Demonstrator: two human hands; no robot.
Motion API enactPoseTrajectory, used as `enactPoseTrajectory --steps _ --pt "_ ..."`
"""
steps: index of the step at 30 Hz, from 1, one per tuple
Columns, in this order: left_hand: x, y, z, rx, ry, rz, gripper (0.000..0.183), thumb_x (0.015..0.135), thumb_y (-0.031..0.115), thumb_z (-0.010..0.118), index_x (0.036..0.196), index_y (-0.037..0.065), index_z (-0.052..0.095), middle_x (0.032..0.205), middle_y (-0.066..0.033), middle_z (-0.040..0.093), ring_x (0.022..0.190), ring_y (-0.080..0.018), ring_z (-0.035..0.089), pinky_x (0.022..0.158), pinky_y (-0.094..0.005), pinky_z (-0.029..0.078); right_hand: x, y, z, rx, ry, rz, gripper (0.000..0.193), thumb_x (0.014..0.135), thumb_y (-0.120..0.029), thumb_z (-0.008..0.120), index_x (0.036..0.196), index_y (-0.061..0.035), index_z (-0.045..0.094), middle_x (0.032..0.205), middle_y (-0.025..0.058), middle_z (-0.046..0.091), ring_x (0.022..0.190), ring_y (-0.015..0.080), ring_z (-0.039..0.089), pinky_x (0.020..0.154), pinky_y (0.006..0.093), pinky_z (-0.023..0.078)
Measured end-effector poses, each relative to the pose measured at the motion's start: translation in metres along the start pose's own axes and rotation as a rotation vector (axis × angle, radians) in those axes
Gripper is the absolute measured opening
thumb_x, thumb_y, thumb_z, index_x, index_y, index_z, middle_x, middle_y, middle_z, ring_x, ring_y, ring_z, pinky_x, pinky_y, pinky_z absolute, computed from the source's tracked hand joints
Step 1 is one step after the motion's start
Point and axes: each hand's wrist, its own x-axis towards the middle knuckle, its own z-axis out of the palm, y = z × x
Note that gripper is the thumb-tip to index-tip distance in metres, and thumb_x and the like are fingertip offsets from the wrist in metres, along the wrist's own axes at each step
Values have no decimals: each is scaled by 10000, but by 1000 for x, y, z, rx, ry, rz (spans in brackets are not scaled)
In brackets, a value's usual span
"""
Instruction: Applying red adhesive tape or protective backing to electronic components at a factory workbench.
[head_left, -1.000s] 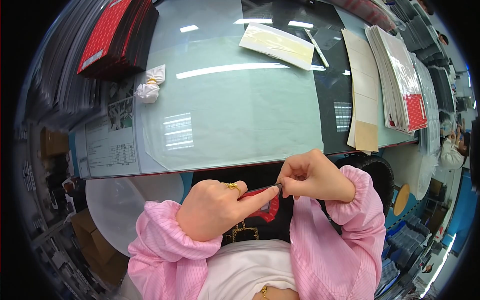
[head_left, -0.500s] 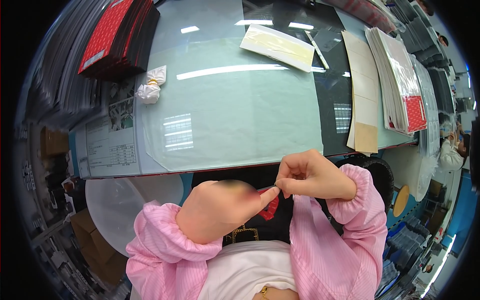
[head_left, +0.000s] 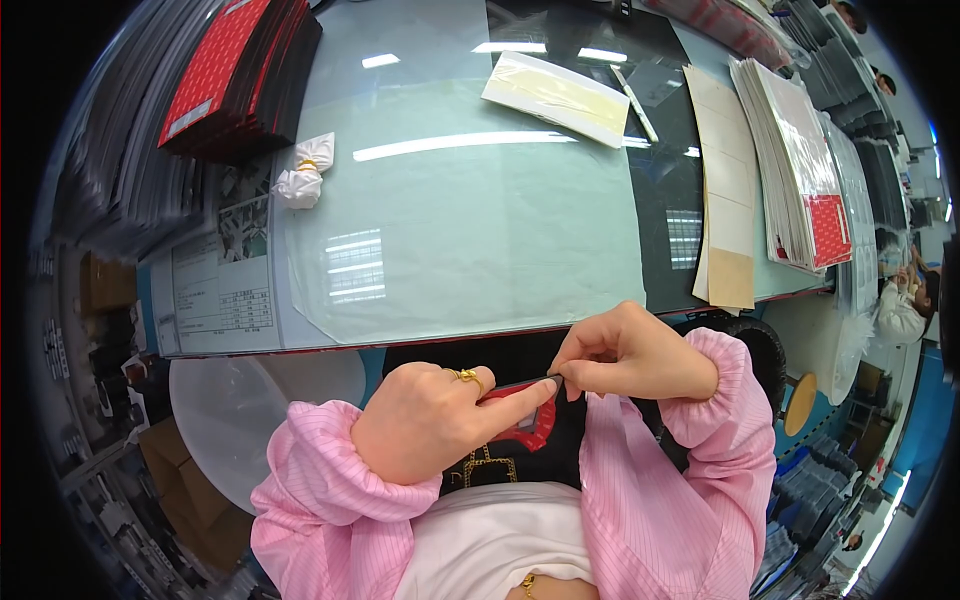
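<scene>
Just below the table's front edge, above my lap, my left hand grips a thin dark flat piece. Its index finger lies along the piece's edge, and a gold ring is on one finger. Thumb and finger of my right hand pinch together at the far right corner of the same piece, by the left fingertip. A red shape with a grey patch shows under my left hand. I cannot tell whether it belongs to the piece or to the black cloth with gold print on my lap.
On the table mat lie a knotted white bundle, a white card with a yellowish sheet and a white pen. Red-black stacked boxes stand left; cardboard strips and stacked sheets lie right.
My left hand has turned slightly, so its ring and more of the dark edge and red shape now show. The right hand keeps its pinch, shifted barely to the right.
</scene>
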Motion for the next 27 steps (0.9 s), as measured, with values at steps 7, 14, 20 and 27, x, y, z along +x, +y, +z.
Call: enactPoseTrajectory --steps 7,14,20,27 --pt "-1 -1 1 2 4 1 418 836 186 705 1246 259 731 635 -17 464 442 -142 520 415 -293 404 1 -3 2 -48 24 1 129 858 -66 688 904 44 738 741 81 738 689 102 694 602 244 523" --pt "-2 -2 3 33 3 3 442 820 159 700 1249 259 730 634 -17 458 437 -138 514 413 -292 399 4 -10 9 -187 109 -31 95 846 -50 717 857 43 736 723 43 717 669 57 638 611 208 513" --pt "0 -10 -1 -80 60 -65 472 778 128 749 1228 271 753 594 -13 445 437 -156 477 414 -309 373 5 6 9 -16 186 -12 82 889 -17 690 901 58 721 709 52 709 703 75 686 623 217 541" --pt "-3 -22 10 -361 134 -89 460 785 58 797 1204 246 777 572 -12 503 444 -168 469 438 -312 378 0 1 2 -181 296 -78 103 936 -17 665 873 56 700 782 75 727 702 89 694 625 225 544"
